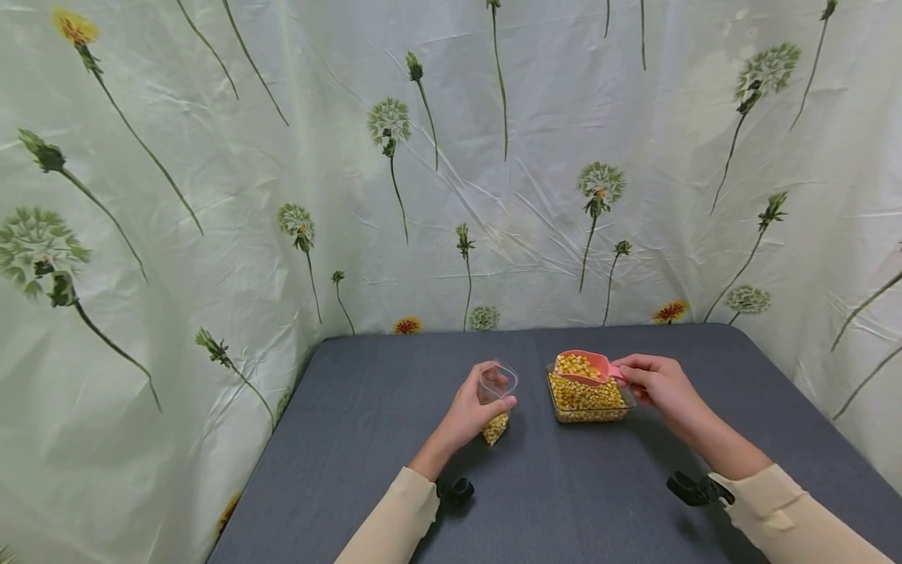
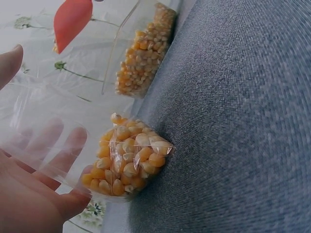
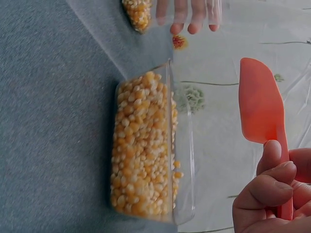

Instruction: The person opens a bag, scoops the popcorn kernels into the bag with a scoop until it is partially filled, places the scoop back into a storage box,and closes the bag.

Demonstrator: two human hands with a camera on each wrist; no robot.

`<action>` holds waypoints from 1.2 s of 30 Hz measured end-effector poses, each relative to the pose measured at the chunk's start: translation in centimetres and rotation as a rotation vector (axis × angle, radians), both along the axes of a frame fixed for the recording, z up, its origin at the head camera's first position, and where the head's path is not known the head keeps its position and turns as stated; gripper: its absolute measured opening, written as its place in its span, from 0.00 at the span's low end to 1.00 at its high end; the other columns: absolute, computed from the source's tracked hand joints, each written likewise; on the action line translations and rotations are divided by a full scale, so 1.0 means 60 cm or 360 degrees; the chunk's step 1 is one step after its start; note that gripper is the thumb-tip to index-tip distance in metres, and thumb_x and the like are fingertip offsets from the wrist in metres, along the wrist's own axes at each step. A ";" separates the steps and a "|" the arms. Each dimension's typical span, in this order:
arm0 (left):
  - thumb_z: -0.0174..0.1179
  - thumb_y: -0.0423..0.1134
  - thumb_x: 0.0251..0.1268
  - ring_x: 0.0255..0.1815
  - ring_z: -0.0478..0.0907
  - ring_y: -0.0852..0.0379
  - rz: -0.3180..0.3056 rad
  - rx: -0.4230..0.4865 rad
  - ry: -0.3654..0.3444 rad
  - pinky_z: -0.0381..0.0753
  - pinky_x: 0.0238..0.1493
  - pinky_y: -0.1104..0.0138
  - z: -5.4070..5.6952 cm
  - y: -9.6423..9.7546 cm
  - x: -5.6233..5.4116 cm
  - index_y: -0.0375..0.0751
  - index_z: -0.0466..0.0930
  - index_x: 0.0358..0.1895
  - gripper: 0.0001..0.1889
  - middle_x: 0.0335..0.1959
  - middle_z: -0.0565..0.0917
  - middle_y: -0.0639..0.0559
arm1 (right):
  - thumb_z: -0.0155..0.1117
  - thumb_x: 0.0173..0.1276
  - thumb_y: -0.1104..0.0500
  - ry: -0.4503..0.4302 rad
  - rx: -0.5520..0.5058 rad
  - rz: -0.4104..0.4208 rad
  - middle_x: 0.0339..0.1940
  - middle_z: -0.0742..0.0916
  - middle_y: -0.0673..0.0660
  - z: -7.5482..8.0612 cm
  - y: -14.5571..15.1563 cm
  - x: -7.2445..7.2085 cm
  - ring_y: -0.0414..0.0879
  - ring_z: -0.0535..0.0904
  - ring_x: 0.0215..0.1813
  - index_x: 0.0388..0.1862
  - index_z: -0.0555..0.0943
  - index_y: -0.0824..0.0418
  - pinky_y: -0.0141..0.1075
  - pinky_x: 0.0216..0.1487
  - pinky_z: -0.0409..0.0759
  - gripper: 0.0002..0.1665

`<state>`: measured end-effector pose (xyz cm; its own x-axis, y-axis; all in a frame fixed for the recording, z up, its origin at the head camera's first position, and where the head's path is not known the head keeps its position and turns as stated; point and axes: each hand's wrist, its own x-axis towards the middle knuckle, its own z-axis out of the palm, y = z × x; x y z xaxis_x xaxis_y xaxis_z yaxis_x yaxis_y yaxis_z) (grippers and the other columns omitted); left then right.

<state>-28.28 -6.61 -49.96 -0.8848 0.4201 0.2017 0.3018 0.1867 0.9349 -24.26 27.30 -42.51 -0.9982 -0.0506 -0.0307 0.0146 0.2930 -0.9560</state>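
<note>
My left hand (image 1: 468,409) holds a clear plastic bag (image 1: 499,381) by its upper part, fingers and thumb around the open mouth. Yellow corn kernels (image 2: 129,158) fill the bag's lower end, close over the table. To the right, a clear rectangular container (image 1: 590,417) is filled with more corn kernels (image 3: 143,150). Above it my right hand (image 1: 655,382) grips the handle of a coral-pink scoop (image 3: 262,104). Kernels lie heaped in the scoop's bowl, as the head view shows. In the left wrist view the scoop (image 2: 73,24) appears above and beyond the bag.
A dark grey cloth covers the table (image 1: 564,501). Behind it hangs a pale curtain (image 1: 451,196) printed with dandelions. Each wrist carries a black strapped-on camera (image 1: 456,492), just below the beige sleeves (image 1: 398,509).
</note>
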 end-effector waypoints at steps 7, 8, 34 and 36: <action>0.67 0.52 0.68 0.50 0.80 0.56 0.0004 0.0017 -0.0010 0.82 0.46 0.59 0.000 0.001 -0.001 0.47 0.60 0.75 0.38 0.57 0.77 0.53 | 0.56 0.80 0.57 -0.0004 -0.0069 0.0038 0.27 0.79 0.53 0.007 -0.013 -0.004 0.44 0.69 0.25 0.55 0.78 0.75 0.37 0.25 0.69 0.20; 0.67 0.52 0.67 0.50 0.80 0.56 0.0005 0.0017 -0.0010 0.82 0.46 0.59 -0.001 0.001 -0.001 0.47 0.60 0.75 0.38 0.57 0.77 0.52 | 0.56 0.80 0.58 -0.0011 -0.0078 0.0043 0.26 0.78 0.53 0.009 -0.015 -0.004 0.44 0.68 0.24 0.56 0.78 0.75 0.37 0.25 0.69 0.20; 0.69 0.53 0.66 0.51 0.80 0.57 0.0020 0.0034 -0.0005 0.82 0.47 0.59 -0.002 0.002 -0.004 0.57 0.63 0.72 0.35 0.57 0.78 0.51 | 0.57 0.78 0.60 0.0005 -0.0082 0.0179 0.29 0.82 0.59 0.029 -0.077 -0.014 0.42 0.67 0.24 0.53 0.81 0.73 0.34 0.24 0.67 0.16; 0.68 0.53 0.66 0.51 0.80 0.56 0.0019 0.0033 -0.0005 0.82 0.47 0.59 -0.002 0.002 -0.003 0.55 0.63 0.72 0.35 0.57 0.78 0.50 | 0.56 0.79 0.60 0.0005 -0.0083 0.0195 0.29 0.82 0.59 0.031 -0.082 -0.014 0.42 0.67 0.23 0.53 0.81 0.73 0.34 0.24 0.67 0.16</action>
<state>-28.47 -6.46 -50.07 -0.8903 0.4053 0.2077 0.2968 0.1706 0.9396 -25.13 22.38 -40.67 -0.9846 -0.1737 -0.0220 -0.0210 0.2421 -0.9700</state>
